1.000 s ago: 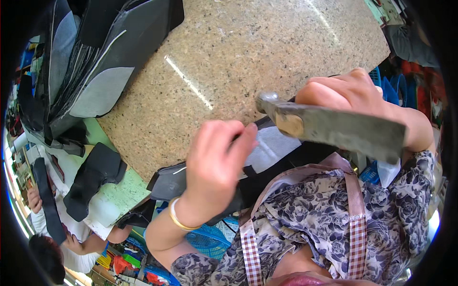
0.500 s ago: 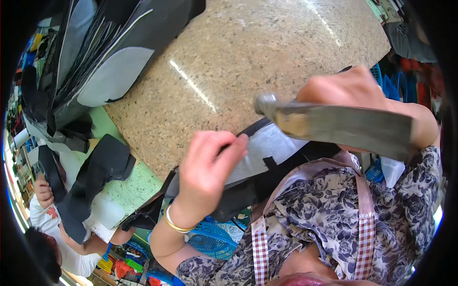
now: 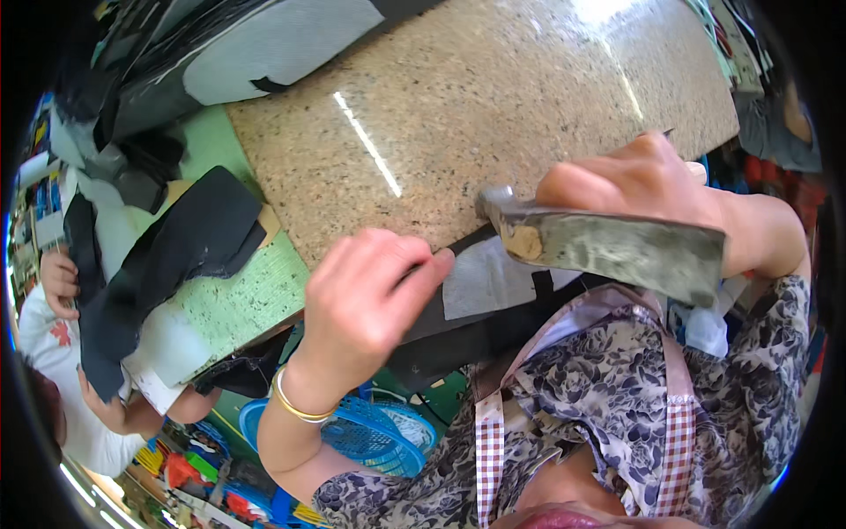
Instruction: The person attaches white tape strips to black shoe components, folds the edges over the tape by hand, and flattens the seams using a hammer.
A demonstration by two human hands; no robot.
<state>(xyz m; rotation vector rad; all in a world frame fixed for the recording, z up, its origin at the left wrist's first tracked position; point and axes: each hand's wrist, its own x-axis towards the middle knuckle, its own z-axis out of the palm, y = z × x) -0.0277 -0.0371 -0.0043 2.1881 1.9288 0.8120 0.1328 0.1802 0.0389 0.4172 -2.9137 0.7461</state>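
Observation:
My right hand is wrapped round the handle of a hammer. Its long metal head is raised over the table's near edge, the small round face to the left and the broad flat end to the right. Below it, along that edge, lies a black fabric piece with a pale grey backing patch. My left hand is closed, thumb and forefinger pinched together at the left part of the piece's far edge. Part of the piece hangs down toward my apron, and the hammer hides some of its right side.
A speckled stone tabletop spreads ahead. Stacked black and grey pieces stand at the far left. On a green table at left, another person's hands hold a black piece. A blue plastic basket sits below my left arm.
The view has shifted slightly. My right hand and the hammer are a little lower and less blurred. My left hand keeps its pinch, and the co-worker's black piece has shifted.

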